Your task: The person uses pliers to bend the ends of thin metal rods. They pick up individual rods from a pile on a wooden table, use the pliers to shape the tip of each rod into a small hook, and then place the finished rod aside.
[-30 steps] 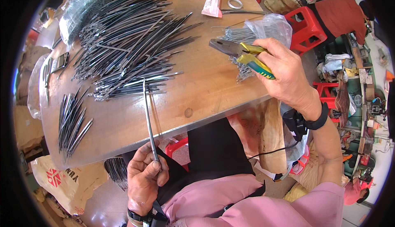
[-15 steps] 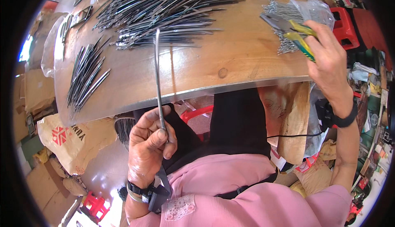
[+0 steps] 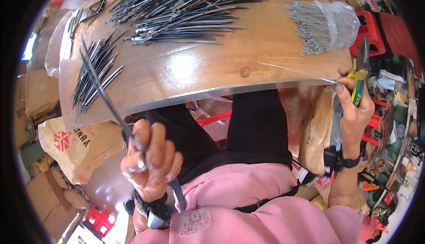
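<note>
My left hand [image 3: 152, 157] is closed around the lower end of a long, dark, narrow strip [image 3: 106, 98], tilted up and to the left. The strip's upper part passes in front of a small pile of similar strips [image 3: 101, 69] at the table's left. In my right hand [image 3: 355, 113] is a pair of pliers [image 3: 359, 84] with yellow-green handles, jaws pointing up. The thumb and fingertips of the same hand pinch a thin silvery wire [image 3: 294, 71] that reaches left over the table's front edge. Behind it, a bundle of such wires [image 3: 310, 27] sticks out of a clear plastic bag [image 3: 343, 22].
A large heap of dark strips [image 3: 186, 11] covers the back of the wooden table [image 3: 212, 64]. Red stools [image 3: 371, 33] stand to the right and lower left. A printed paper sack [image 3: 95, 140] lies at the left, beside the table edge.
My right hand has drawn back from the wire bundle toward me, now with one wire as well as the pliers. My left hand has turned, swinging the strip from upright to leaning left.
</note>
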Motion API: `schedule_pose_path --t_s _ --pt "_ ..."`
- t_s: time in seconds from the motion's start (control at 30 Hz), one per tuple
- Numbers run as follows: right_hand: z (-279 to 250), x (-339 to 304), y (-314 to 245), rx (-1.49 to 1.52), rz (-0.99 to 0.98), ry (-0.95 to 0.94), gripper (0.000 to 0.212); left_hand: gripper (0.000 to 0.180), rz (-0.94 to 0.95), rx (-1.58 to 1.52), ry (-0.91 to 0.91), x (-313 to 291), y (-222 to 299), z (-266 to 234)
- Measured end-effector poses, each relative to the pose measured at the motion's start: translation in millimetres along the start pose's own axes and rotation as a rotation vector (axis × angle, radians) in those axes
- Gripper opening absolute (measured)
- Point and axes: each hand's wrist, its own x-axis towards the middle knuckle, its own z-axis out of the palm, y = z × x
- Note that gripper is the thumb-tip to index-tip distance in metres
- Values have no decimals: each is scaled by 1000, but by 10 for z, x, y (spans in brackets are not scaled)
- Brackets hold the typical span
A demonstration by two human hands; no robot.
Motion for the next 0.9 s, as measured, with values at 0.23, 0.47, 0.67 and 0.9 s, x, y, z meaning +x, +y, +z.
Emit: schedule_pose_path --t_s 0.23,0.47,0.67,0.9 --pt "385 -195 129 1658 597 -270 26 21 -19 583 343 61 -155 90" --pt "812 -87 -197 1511 425 -399 18 15 -183 863 354 408 -282 -8" --pt "531 50 -146 798 139 -323 16 12 -224 824 367 204 -227 -55" --pt "644 233 -488 184 -430 -452 17 14 -354 942 350 195 -187 -80"
